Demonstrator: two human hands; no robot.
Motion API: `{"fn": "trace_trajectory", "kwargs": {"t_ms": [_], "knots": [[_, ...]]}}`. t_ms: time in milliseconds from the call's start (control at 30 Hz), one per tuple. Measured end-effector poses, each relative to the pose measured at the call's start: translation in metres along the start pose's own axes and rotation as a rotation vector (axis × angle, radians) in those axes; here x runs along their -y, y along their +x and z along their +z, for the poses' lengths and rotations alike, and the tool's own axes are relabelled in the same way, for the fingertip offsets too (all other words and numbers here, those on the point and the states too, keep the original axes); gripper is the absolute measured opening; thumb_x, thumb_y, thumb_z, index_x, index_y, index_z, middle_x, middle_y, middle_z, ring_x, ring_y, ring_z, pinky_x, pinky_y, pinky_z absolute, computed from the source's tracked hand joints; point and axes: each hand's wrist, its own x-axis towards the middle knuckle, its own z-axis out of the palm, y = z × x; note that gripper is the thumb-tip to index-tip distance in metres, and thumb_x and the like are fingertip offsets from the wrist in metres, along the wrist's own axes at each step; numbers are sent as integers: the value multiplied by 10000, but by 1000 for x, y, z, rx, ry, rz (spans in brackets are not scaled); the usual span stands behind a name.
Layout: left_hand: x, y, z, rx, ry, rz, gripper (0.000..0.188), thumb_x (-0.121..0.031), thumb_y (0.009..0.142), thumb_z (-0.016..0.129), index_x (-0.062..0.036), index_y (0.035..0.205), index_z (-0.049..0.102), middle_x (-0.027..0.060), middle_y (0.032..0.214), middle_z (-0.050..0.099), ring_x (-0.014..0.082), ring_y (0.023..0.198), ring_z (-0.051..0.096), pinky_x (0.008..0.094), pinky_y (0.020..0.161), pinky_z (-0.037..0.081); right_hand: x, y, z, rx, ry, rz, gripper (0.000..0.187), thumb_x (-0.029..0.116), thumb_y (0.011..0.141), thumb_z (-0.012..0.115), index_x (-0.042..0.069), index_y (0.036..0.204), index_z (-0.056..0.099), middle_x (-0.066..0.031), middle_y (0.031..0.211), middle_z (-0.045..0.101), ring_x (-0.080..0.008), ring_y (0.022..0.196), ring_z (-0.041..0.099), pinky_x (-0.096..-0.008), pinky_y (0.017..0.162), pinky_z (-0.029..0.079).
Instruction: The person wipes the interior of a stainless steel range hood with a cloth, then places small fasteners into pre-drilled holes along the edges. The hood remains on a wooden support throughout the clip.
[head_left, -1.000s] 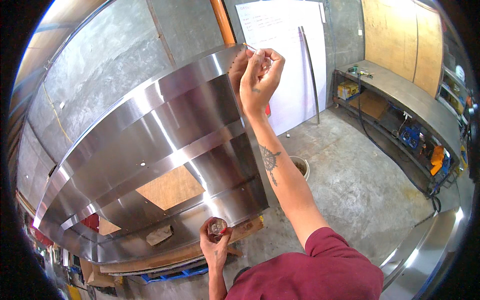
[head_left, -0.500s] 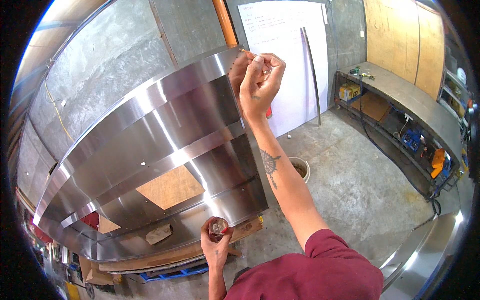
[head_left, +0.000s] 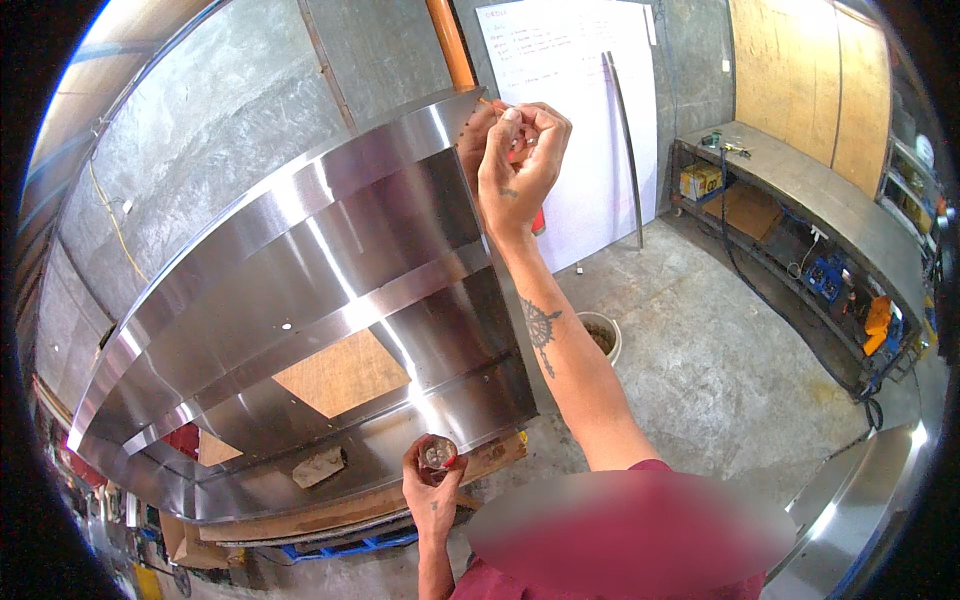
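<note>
A large stainless steel piece (head_left: 230, 265) with stepped, bent faces stands tilted at the left and centre. My right hand (head_left: 522, 155) is raised at its upper right corner, fingers pinched round a thin orange stick (head_left: 487, 101). The stick's tip is at the steel edge, close to a row of small dark spots; whether it touches I cannot tell. Low by the bottom edge of the steel, my left hand (head_left: 430, 495) is wrapped round a small clear jar (head_left: 438, 456) with some red at its side. What the jar contains is too small to make out.
A crumpled brown piece (head_left: 320, 467) lies on the steel's lower ledge. Wooden boards (head_left: 490, 465) support the piece. Behind my right arm are a white bucket (head_left: 613, 345) and a whiteboard (head_left: 580, 120) with a leaning metal strip (head_left: 625, 150). A workbench (head_left: 800, 180) runs along the right.
My right hand has shifted very slightly at the steel's corner, still pinching the stick. My left hand and the jar have stayed in place.
</note>
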Motion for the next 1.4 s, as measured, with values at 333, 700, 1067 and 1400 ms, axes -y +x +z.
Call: {"fn": "trace_trajectory", "kwargs": {"t_ms": [333, 700, 1067, 1400], "knots": [[5, 3, 4, -4, -16, 14, 667, -84, 854, 917, -6, 1427, 584, 103, 1319, 673, 197, 1190, 667, 346, 1058, 543, -1, -3, -1, -10, 117, 65, 105, -2, 1073, 593, -44, 1144, 528, -163, 1235, 530, -240, 1100, 678, -342, 938, 621], [0, 3, 8, -1, 0, -9, 671, -114, 848, 932, -14, 1421, 597, 109, 1341, 672, 210, 1209, 666, 355, 1073, 537, -4, -8, -2, 22, 59, -37, 172, -58, 983, 637, -8, 1119, 544, -185, 1205, 537, -282, 1102, 642, -378, 864, 534], [1, 7, 9, 9, 3, -16, 654, -75, 856, 913, -9, 1421, 590, 109, 1334, 671, 209, 1205, 668, 346, 1057, 546, -1, -9, -2, 49, 44, -29, 96, -54, 1023, 614, -31, 1093, 552, -162, 1241, 508, -248, 1101, 696, -333, 864, 597], [5, 13, 12, 21, 8, -14, 653, -61, 858, 910, 3, 1421, 585, 112, 1336, 667, 206, 1205, 665, 342, 1057, 546, -4, -10, -3, 62, 38, -22, 135, -54, 1005, 627, -30, 1103, 537, -182, 1229, 500, -283, 1139, 669, -371, 906, 608]]}}
